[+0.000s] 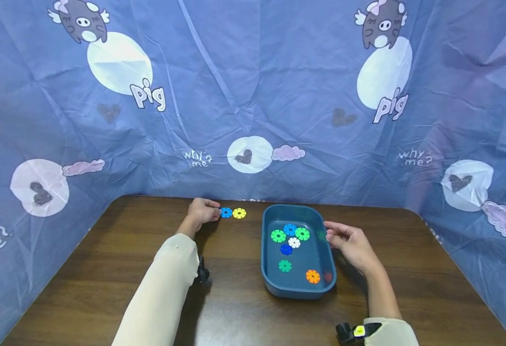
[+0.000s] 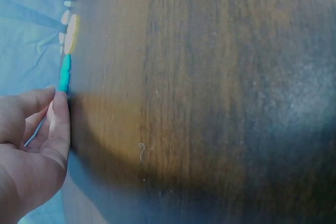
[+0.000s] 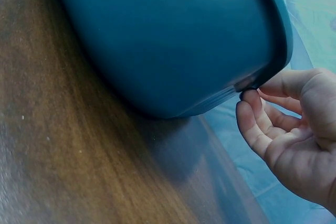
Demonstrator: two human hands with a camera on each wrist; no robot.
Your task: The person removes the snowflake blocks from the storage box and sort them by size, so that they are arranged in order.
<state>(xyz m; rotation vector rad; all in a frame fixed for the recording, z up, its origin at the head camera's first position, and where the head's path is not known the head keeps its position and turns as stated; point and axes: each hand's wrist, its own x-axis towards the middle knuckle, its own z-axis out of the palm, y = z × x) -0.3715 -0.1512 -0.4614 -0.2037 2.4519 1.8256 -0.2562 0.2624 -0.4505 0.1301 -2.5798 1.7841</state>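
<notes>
At the table's far edge, the fingertips of my left hand pinch the near-left edge of a blue notched plastic disc. A yellow notched disc sits edge to edge with the blue one on its right. In the left wrist view, thumb and fingers meet at the end of the blue disc, seen edge-on. My right hand grips the right rim of a dark blue plastic basin, fingertips curled under the rim in the right wrist view. Inside the basin lie several notched discs, among them an orange disc and a white disc.
The brown wooden table carries the basin right of centre. A blue printed cloth hangs right behind the table's far edge and along both sides.
</notes>
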